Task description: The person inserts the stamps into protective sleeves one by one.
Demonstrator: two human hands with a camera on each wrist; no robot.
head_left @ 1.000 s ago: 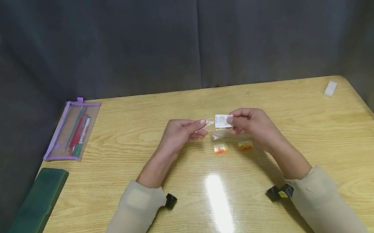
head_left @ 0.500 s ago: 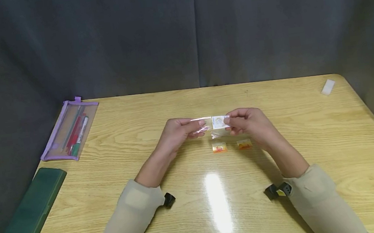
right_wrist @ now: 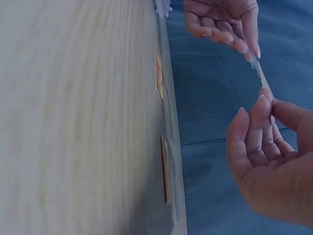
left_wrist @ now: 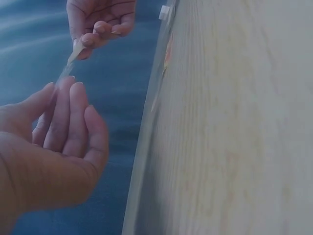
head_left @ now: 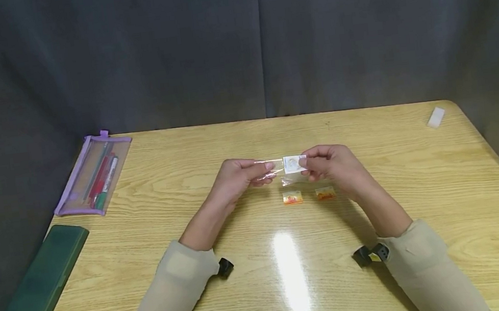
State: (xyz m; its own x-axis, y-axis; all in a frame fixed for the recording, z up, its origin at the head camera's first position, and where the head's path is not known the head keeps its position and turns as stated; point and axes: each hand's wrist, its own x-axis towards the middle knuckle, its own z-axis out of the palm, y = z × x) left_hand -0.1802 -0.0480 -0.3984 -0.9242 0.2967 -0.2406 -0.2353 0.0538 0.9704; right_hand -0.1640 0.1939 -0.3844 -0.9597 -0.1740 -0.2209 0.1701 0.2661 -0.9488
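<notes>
Clear plastic [head_left: 278, 165], left hand [head_left: 238, 173]; pens [head_left: 101, 177] in pouch [head_left: 72, 177]

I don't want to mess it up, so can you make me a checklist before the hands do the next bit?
1. Left hand pinching the plastic: ok.
2. Right hand pinching the white card: ok.
3. Card inside the plastic: cannot tell.
4. Orange cards apart on the table: ok.
5. Green case away from both hands: ok.
</notes>
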